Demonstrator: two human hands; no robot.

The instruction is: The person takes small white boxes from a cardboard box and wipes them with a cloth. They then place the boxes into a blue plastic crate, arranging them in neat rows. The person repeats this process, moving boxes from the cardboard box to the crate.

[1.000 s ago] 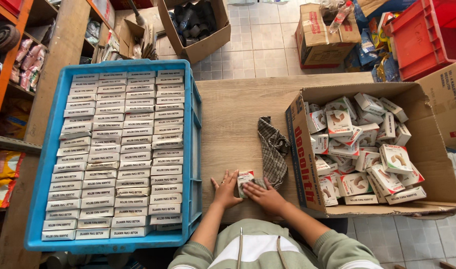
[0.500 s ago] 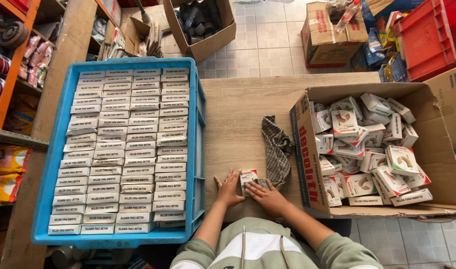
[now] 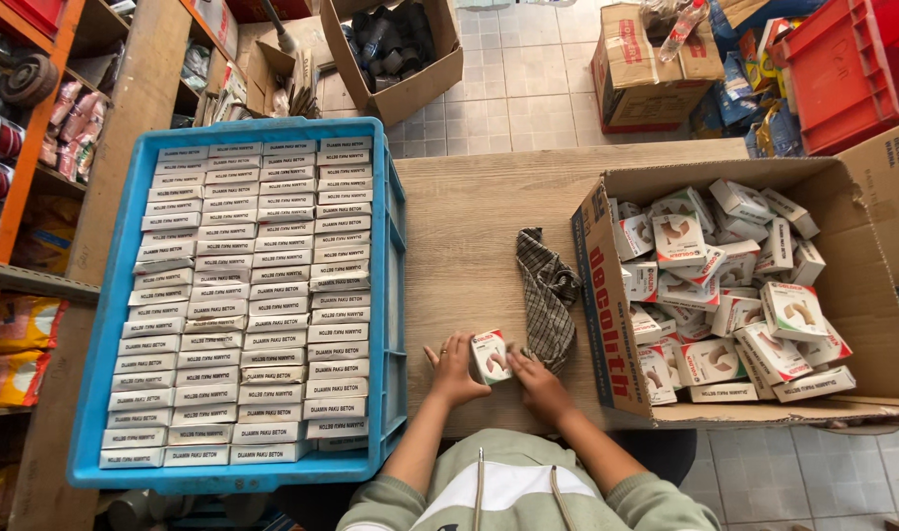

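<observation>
A small white box (image 3: 491, 355) with a picture on its face rests on the wooden table (image 3: 469, 226) near the front edge. My left hand (image 3: 454, 370) holds its left side and my right hand (image 3: 541, 383) holds its right side. To the left stands a blue plastic crate (image 3: 394, 295) packed with neat rows of flat white boxes. On the right an open cardboard carton (image 3: 607, 324) holds several loose white boxes of the same kind as the one in my hands. A checked cloth (image 3: 548, 290) lies crumpled just beyond my right hand.
Orange shelving (image 3: 17, 167) with packaged goods runs along the left. On the tiled floor beyond the table stand an open carton of dark parts (image 3: 400, 49), a taped brown carton (image 3: 646, 69) and a red crate (image 3: 852, 69).
Both hands keep hold of the small box at the same spot on the table. Only the camera has shifted slightly.
</observation>
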